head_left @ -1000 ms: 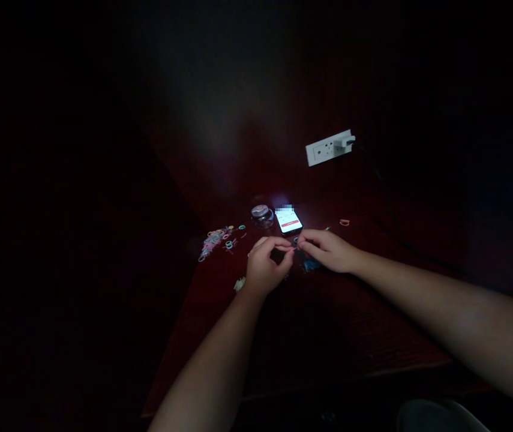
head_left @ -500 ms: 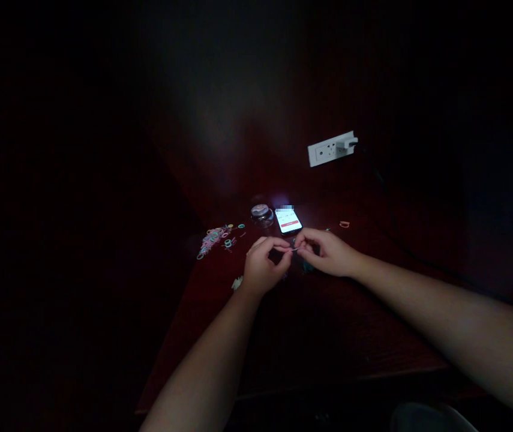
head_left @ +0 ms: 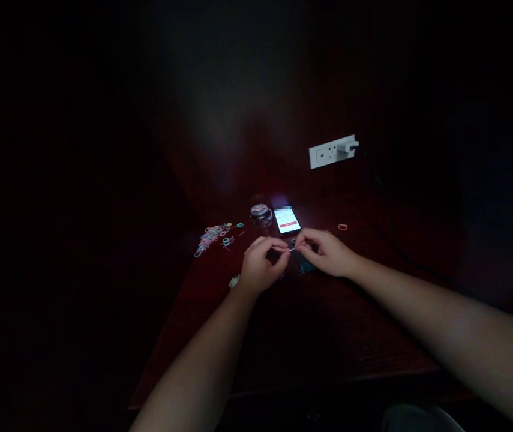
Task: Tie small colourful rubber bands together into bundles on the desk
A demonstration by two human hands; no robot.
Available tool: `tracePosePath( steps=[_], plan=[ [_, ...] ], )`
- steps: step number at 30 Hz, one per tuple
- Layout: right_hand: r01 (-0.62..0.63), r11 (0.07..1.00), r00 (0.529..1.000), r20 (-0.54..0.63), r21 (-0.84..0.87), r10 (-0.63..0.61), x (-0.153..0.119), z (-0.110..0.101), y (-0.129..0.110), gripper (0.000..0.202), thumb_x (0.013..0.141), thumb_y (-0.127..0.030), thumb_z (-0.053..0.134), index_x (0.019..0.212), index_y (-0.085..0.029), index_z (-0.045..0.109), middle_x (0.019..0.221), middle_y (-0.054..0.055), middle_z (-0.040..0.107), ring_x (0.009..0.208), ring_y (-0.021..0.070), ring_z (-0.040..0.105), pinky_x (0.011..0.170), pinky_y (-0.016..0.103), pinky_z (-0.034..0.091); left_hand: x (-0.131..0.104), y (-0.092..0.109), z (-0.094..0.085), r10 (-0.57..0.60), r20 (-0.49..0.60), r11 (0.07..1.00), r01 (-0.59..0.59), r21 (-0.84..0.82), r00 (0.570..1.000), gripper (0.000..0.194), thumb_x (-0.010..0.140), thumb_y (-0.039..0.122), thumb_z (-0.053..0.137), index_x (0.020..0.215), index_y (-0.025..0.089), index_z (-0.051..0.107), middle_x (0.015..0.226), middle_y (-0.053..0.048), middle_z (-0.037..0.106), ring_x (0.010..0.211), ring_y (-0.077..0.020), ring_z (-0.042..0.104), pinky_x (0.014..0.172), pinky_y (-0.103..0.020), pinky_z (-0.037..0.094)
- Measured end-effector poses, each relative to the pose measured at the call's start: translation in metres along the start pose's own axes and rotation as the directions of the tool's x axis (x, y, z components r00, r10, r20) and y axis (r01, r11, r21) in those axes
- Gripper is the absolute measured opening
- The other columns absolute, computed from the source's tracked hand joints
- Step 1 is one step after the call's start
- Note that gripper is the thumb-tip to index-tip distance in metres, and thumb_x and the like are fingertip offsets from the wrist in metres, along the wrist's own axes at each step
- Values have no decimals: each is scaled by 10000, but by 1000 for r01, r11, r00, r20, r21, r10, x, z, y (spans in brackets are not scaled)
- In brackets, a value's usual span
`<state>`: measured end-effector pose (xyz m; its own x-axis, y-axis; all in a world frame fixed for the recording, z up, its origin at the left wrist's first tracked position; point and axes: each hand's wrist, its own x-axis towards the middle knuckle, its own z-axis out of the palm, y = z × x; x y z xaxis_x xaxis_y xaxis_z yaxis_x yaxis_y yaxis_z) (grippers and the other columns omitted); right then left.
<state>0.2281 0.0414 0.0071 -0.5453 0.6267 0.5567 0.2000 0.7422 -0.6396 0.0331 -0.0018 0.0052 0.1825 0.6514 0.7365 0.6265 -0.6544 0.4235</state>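
My left hand (head_left: 264, 264) and my right hand (head_left: 326, 252) meet near the middle of the dark red table (head_left: 319, 336). A small pale band (head_left: 293, 249) is pinched between the fingertips of both. Under my right hand lies a little teal pile (head_left: 306, 267). Pale yellowish pieces (head_left: 234, 281) rest beside my left wrist. Further left is a heap of small coloured bands (head_left: 211, 238), with a few loose ones (head_left: 226, 242) next to it.
Behind my hands stand a clear lidded jar (head_left: 261, 215) and a lit phone (head_left: 287, 221). An orange band (head_left: 342, 227) lies to the right. A white socket strip (head_left: 332, 152) with a plug and dark cable is on the wall.
The view has shifted slightly. The fingertips of my two hands are a little further apart, and more of the teal pile shows below my right hand.
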Motion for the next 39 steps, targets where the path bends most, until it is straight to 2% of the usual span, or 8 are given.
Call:
tracePosePath(
  steps=[4, 8, 17, 21, 28, 39],
  plan=[
    [-3, 1000, 1000, 6, 21, 3, 0, 1, -1, 54, 831, -216, 565, 849, -174, 537, 668, -20, 511, 564, 106, 461, 501, 222, 361, 0, -1, -1, -5, 14, 1000, 5, -3, 1000, 80, 795, 193, 673, 873, 203, 658, 847, -33, 686, 786, -165, 645, 735, -303, 516],
    [-6, 999, 999, 55, 47, 3, -2, 3, -1, 213, 781, -197, 620, 964, -181, 513, 800, -3, 552, 554, 82, 470, 466, 197, 364, 0, -3, 0, -16, 16, 1000, 17, -19, 1000, 83, 797, 199, 671, 879, 199, 660, 846, -35, 680, 778, -162, 647, 728, -298, 521],
    [116, 991, 993, 8, -70, -115, 1, 0, 0, 73, 808, -155, 586, 876, -180, 586, 800, 16, 565, 586, 94, 486, 514, 216, 385, -2, -5, 4, -51, 37, 996, 53, -66, 998, 99, 800, 205, 674, 895, 189, 650, 868, -41, 686, 785, -154, 663, 737, -289, 546],
    [159, 985, 987, 13, -75, -158, 2, -2, -2, 90, 803, -141, 595, 883, -181, 607, 806, 33, 566, 687, 133, 534, 598, 244, 435, -3, -6, 5, -61, 43, 996, 64, -62, 997, 94, 803, 210, 672, 891, 187, 647, 866, -43, 686, 770, -150, 663, 727, -286, 546],
    [177, 981, 984, 24, -80, -176, 3, -2, -2, 61, 831, -154, 577, 849, -185, 626, 795, 34, 568, 689, 137, 542, 628, 260, 453, -2, -5, 4, -64, 64, 994, 69, -80, 996, 82, 814, 219, 660, 884, 184, 638, 877, -49, 685, 783, -152, 664, 736, -285, 543],
    [125, 988, 992, -12, -95, -127, 3, -2, 5, 83, 805, -205, 630, 883, -181, 644, 778, 40, 590, 682, 151, 549, 626, 279, 458, -3, -6, 4, -70, 64, 994, 75, -84, 996, 89, 811, 223, 664, 890, 192, 635, 867, -46, 687, 776, -159, 667, 726, -292, 550]
  ],
)
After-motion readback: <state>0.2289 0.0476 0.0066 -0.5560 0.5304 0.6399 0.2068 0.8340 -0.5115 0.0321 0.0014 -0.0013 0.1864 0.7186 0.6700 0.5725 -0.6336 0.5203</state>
